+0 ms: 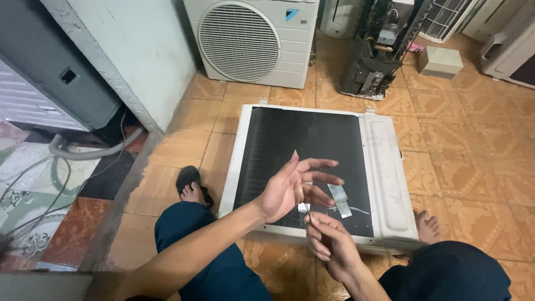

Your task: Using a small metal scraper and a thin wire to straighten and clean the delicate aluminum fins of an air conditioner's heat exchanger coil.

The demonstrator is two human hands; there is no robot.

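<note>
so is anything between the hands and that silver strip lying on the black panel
Nothing visible. The silver strip lies bare on the black panel, just right of the left hand and above the right hand.

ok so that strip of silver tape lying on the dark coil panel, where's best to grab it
Take the silver tape strip by its near, lower end, coming from the person's side. It lies flat on the dark panel running away from them, so a fingertip pinch that peels one end up suits it best.

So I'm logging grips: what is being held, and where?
The right hand pinches a thin, needle-like metal piece at its lower end; left hand holds nothing clearly.
</note>
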